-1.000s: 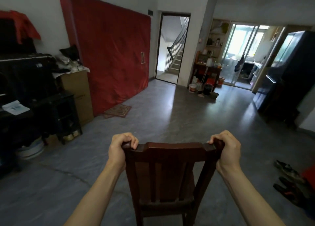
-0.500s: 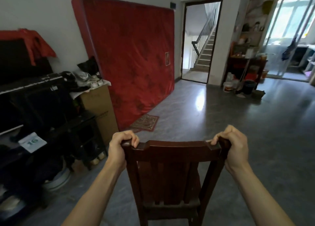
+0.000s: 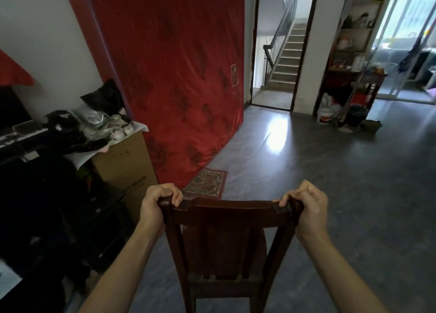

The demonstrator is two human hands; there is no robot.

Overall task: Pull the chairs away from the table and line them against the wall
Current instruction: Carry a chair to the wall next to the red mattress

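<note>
Head view: our left hand and right hand each curl tight round a top corner of the dark wooden chair, seen from behind. The chair is on grey floor, near the red mattress leaning on the wall, cardboard box to its left.

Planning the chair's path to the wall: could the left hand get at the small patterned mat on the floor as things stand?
Probably not. The left hand grips the chair by its top rail, as does the right hand, and the mat lies on the floor beyond the chair back.
</note>
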